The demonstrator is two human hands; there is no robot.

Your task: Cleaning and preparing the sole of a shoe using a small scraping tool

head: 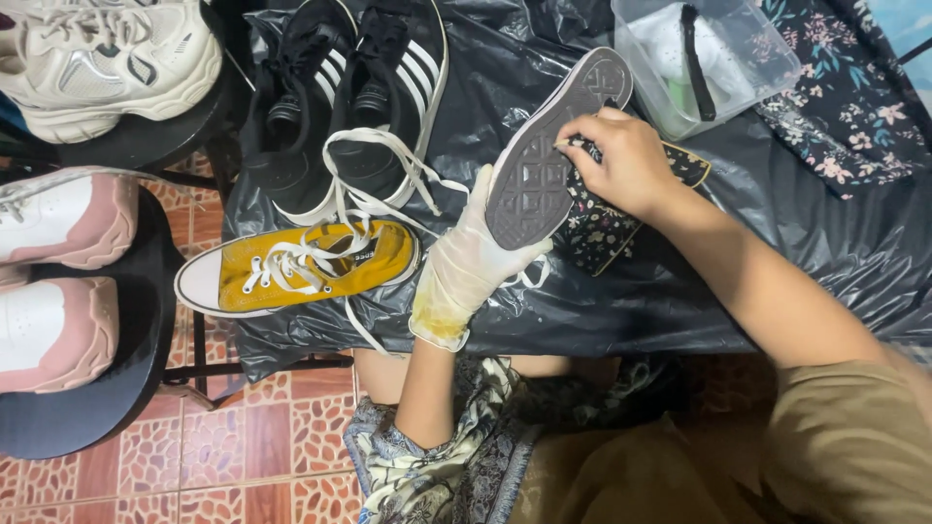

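— Rubber, grey and ribbed: that's the sole of the sneaker (pixel 553 155) facing up. Where does it sit?

— Above the middle of the worktop, over the black plastic sheet (pixel 777 252), tilted with its toe toward the far right. The left hand (pixel 466 262), in a pale, yellow-stained glove, is closed around the heel end from below. The right hand (pixel 621 160) is bare, its fingers curled and pressed against the right edge of the sole; whether it pinches something small there, I cannot tell.

— How would it handle?

— Light, I judge. The sole looks stiff enough to grip by its rim, while the dark floral upper beneath is soft cloth and would give. Loose white laces could snag.

— What else lies about?

— A yellow sneaker (pixel 301 267) just left of the gloved hand, a pair of black striped shoes (pixel 359 97) beyond it, a clear plastic tub (pixel 748 58) at the far right, and pink-and-white trainers (pixel 58 272) on a dark stool at the left.
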